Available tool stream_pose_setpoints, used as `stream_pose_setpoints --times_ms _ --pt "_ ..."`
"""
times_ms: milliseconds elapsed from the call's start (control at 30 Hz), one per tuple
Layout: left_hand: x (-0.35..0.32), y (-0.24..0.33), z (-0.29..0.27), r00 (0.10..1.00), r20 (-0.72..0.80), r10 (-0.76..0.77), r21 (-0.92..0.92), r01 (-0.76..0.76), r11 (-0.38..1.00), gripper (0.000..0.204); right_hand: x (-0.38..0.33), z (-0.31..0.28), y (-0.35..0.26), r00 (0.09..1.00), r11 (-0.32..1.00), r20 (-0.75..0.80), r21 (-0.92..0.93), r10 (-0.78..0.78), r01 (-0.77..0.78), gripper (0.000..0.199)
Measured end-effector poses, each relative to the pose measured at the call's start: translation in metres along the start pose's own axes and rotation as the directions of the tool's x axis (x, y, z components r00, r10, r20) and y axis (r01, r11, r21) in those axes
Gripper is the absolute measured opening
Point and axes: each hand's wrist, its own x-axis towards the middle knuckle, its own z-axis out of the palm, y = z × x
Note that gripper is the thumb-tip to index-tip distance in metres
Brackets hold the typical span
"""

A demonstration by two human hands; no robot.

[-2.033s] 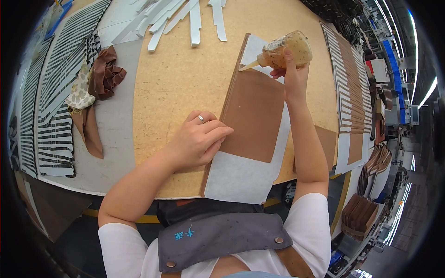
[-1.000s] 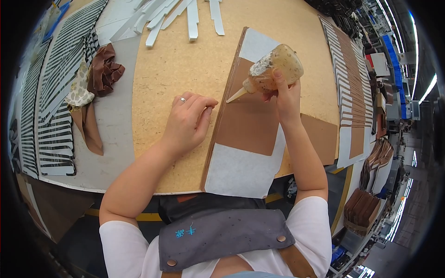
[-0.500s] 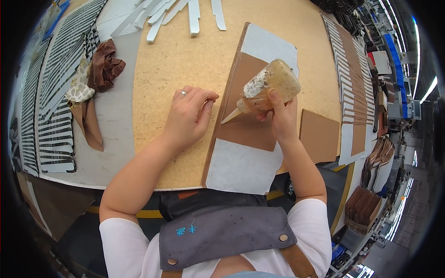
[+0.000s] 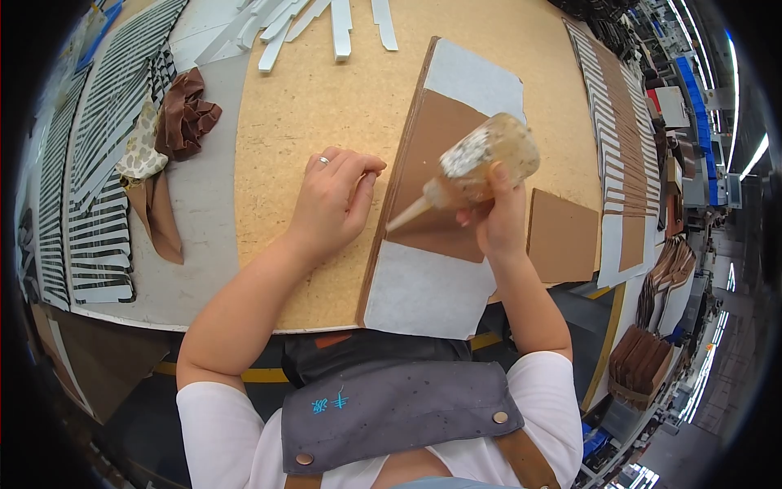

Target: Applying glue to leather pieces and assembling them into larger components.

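My right hand [image 4: 501, 216] is wrapped round a cloudy, stained squeeze bottle [image 4: 489, 155], tilted with its long pale nozzle [image 4: 410, 214] pointing down and left. The nozzle tip is at the left edge of a brown panel [image 4: 440, 134], near the lower end of its brown part. White-grey sheet material [image 4: 428, 289] covers the panel's two ends, and its left edge looks layered. Left of that edge, my left hand [image 4: 334, 191], with a ring on one finger, is closed with fingers curled in. I see nothing in it, though its fingertips are partly hidden.
A smaller brown piece [image 4: 562, 236] lies right of the panel. White strips [image 4: 340, 33] lie at the far side of the tan board [image 4: 281, 147]. Striped strip sheets [image 4: 102, 212] and crumpled brown material [image 4: 187, 114] are at left; more strips [image 4: 623, 130] lie at right.
My right hand has brought the bottle slightly down, and the nozzle tip has slid a little toward me along the panel's left edge. My left hand has stayed almost still.
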Motion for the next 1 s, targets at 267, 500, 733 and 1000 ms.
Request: stream_pose_setpoints --times_ms 267,500,733,1000 --pt "0.000 0.000 -0.001 1.000 -0.003 -0.030 -0.006 0.030 1.000 0.012 0.052 -0.013 -0.009 0.961 0.960 -0.077 -0.116 -0.265 0.255 0.043" --pt "0.000 -0.001 0.000 1.000 -0.003 -0.025 -0.007 0.025 1.000 0.012 0.067 -0.011 -0.005 0.942 0.938 -0.083 -0.147 -0.326 0.312 0.042" --pt "0.001 -0.002 -0.001 1.000 0.006 -0.028 -0.005 0.028 1.000 0.012 0.073 -0.010 -0.006 0.939 0.934 -0.079 -0.164 -0.334 0.318 0.041" --pt "0.001 -0.001 0.000 1.000 -0.006 -0.027 -0.014 0.027 1.000 0.012 0.081 -0.009 -0.009 0.925 0.917 -0.058 -0.164 -0.376 0.363 0.040"
